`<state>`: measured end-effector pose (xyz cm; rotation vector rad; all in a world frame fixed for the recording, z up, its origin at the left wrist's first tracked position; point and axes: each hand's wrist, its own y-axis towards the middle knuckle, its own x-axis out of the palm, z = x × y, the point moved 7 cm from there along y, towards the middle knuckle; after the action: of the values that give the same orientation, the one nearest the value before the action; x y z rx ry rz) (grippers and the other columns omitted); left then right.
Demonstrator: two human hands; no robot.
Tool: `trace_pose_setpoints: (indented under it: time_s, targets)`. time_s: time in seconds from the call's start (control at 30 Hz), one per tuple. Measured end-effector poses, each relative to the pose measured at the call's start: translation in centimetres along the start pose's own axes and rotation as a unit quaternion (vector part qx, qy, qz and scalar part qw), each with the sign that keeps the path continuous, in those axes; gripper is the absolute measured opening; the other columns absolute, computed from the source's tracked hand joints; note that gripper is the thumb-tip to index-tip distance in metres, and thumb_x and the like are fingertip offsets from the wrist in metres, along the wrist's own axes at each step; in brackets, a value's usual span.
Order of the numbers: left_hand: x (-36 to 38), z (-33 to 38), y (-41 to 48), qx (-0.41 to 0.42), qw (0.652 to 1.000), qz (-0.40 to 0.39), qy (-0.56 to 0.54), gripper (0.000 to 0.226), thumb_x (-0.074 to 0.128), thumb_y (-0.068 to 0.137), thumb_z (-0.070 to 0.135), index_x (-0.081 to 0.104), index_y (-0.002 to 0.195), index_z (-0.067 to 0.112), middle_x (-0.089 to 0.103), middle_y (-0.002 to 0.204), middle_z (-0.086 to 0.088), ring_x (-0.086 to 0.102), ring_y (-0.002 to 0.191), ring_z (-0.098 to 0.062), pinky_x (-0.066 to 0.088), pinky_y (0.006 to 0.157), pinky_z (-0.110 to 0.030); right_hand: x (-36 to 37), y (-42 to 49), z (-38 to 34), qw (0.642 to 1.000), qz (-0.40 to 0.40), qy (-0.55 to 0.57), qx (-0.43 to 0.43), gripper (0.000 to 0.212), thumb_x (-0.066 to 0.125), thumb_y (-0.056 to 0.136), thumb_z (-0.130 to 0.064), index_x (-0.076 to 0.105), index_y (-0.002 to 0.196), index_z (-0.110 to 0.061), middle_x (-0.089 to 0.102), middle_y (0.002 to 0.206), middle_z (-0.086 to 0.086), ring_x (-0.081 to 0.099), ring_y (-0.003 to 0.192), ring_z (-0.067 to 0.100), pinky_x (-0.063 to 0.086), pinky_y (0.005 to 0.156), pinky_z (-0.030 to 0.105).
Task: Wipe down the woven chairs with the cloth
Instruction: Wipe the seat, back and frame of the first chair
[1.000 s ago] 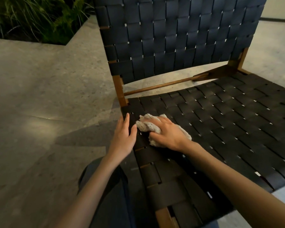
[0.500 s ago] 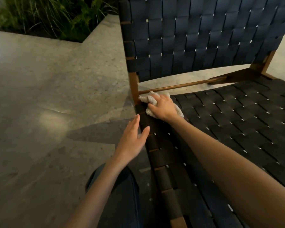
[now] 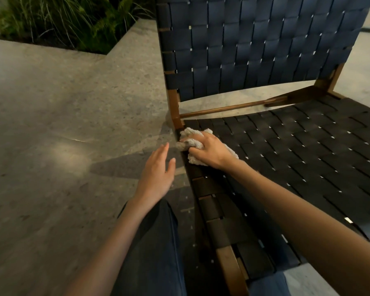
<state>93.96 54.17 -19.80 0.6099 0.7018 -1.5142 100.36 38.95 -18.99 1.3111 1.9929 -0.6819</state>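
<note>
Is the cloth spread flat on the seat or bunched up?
Bunched up. The cloth lies crumpled in lumpy folds under the right hand, whose fingers curl over it on the chair seat.

Pale grey-beige cloth (image 3: pixel 192 144) under the right hand (image 3: pixel 209 151), black basket-weave chair seat (image 3: pixel 297 150) beyond it, brown wooden frame (image 3: pixel 175 107), speckled grey floor (image 3: pixel 62 103) left of the left hand (image 3: pixel 156 176), green plants (image 3: pixel 68 20)
</note>
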Motion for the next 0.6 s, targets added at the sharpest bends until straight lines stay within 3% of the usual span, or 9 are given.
trace_pose_setpoints:
  time_s: [0.27, 0.47, 0.6]
  targets:
    - [0.6, 3.6, -2.9, 0.061, 0.998, -0.02, -0.018, 0.05, 0.038, 0.101, 0.023, 0.024, 0.149, 0.018, 0.025, 0.155, -0.002, 0.022, 0.142, -0.014, 0.016, 0.108, -0.021, -1.0, -11.8, -2.5, 0.999, -0.033, -0.012, -0.007, 0.041, 0.055, 0.088, -0.03, 0.053, 0.128, -0.04, 0.046, 0.136, -0.004, 0.039, 0.122, 0.008, 0.034, 0.095, 0.023]
    - [3.0, 6.1, -4.9, 0.061, 0.996, -0.044, -0.056, 0.049, 0.036, 0.102, 0.023, 0.024, 0.149, 0.017, 0.025, 0.155, 0.0, 0.022, 0.142, -0.013, 0.016, 0.105, -0.017, -2.0, -18.0, -2.3, 0.998, 0.005, -0.062, 0.012, 0.046, 0.05, 0.085, -0.045, 0.045, 0.13, -0.052, 0.051, 0.13, -0.006, 0.044, 0.119, 0.009, 0.039, 0.089, 0.026]
    - [4.1, 6.8, -5.6, 0.028, 0.996, -0.058, -0.062, 0.049, 0.034, 0.103, 0.027, 0.022, 0.15, 0.017, 0.018, 0.157, -0.001, 0.008, 0.146, -0.018, 0.011, 0.115, -0.03, -5.1, -18.2, 2.8, 0.982, 0.035, -0.131, 0.133, 0.053, 0.052, 0.088, -0.044, 0.04, 0.139, -0.038, 0.049, 0.136, 0.002, 0.046, 0.121, 0.02, 0.041, 0.094, 0.034]
